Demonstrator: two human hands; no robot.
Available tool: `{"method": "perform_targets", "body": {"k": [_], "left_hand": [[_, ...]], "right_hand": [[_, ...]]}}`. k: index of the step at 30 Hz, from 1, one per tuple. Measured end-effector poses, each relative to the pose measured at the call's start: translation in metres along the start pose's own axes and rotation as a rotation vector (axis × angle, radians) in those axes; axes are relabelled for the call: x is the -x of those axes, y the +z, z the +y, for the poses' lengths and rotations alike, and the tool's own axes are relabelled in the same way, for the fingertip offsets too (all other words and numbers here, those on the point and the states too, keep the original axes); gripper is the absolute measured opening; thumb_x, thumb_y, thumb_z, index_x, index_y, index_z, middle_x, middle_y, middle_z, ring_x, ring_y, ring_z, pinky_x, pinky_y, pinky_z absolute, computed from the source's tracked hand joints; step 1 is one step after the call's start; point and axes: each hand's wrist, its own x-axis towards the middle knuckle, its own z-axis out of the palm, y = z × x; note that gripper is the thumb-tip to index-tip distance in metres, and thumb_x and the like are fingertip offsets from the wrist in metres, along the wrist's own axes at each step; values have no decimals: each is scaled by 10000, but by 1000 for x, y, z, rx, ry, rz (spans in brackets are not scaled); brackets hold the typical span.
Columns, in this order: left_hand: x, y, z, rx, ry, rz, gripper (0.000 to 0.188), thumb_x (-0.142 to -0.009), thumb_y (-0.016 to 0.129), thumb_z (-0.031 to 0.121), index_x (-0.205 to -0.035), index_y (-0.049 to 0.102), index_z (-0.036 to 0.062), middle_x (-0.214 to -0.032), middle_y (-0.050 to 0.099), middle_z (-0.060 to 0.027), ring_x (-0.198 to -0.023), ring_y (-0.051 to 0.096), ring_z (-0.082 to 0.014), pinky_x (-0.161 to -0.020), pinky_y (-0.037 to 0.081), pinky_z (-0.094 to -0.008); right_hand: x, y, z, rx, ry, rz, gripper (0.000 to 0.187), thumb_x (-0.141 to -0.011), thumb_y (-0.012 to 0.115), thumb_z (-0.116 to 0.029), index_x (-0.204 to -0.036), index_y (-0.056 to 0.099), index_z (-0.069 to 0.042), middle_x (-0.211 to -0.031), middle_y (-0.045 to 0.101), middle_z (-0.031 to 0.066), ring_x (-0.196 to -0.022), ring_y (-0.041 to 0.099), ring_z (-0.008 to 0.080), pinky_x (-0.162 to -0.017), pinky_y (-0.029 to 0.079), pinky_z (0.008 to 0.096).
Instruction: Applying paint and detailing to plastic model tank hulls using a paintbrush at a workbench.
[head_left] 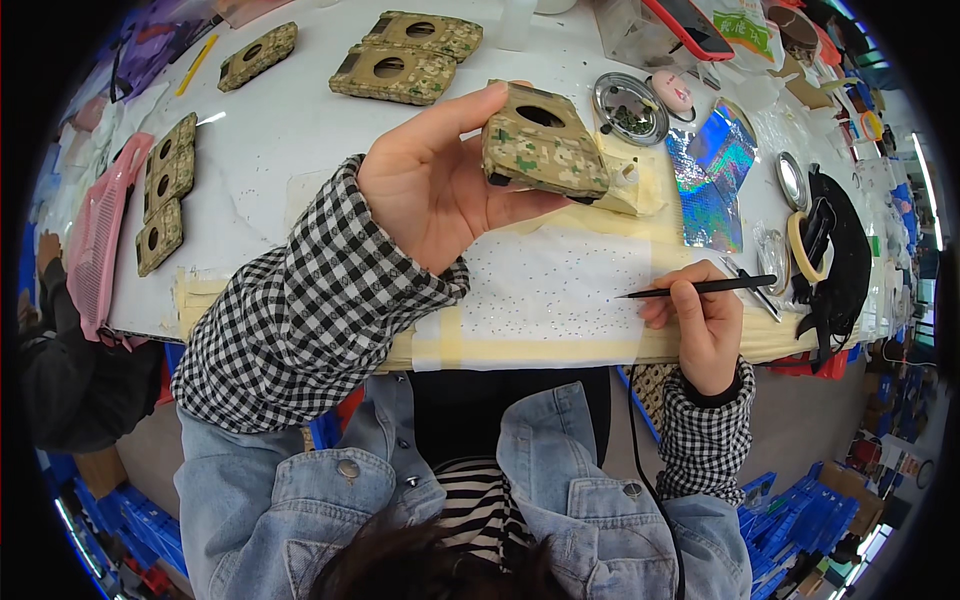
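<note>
My left hand is raised over the table, closed round a camouflage-patterned case with an oval opening; the fingers are at its edges and partly hidden beneath it. In my right hand is a slim black pointed tool, pinched like a pen, with its thin tip toward the left. That tip is over the right part of a white sheet. Many tiny shiny specks are scattered across the sheet, which has yellowish tape along its edges.
Matching camouflage cases lie at the back, with more at the left beside a pink mesh bag. A round metal tin, iridescent sheets, a tape roll and a black pouch are on the right.
</note>
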Motion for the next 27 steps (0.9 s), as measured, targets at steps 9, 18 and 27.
{"method": "perform_targets", "body": {"k": [9, 18, 27], "left_hand": [[1, 2, 0, 16, -3, 24, 460, -950, 321, 247, -1274, 314, -80, -1258, 388, -312, -1132, 448, -437, -879, 512, -417], [1, 1, 1, 35, -26, 0, 448, -947, 329, 248, -1273, 328, -59, -1255, 398, -301, -1117, 468, -427, -844, 532, -403], [2, 5, 2, 21, -51, 56, 421, -941, 357, 263, -1266, 361, -5, -1224, 463, -237, -1096, 507, -385, -825, 540, -386]], "right_hand": [[0, -1, 0, 5, -23, 21, 183, -930, 456, -128, -893, 521, 39, -730, 599, 97, -628, 581, 108, -576, 470, 204], [5, 7, -8, 82, -295, 236, 148, -912, 481, -96, -896, 522, 46, -754, 597, 131, -653, 592, 147, -592, 478, 224], [0, 22, -52, 980, -1376, 21, 212, -867, 572, -218, -899, 513, -17, -826, 627, 154, -655, 630, 201, -527, 536, 247]]}}
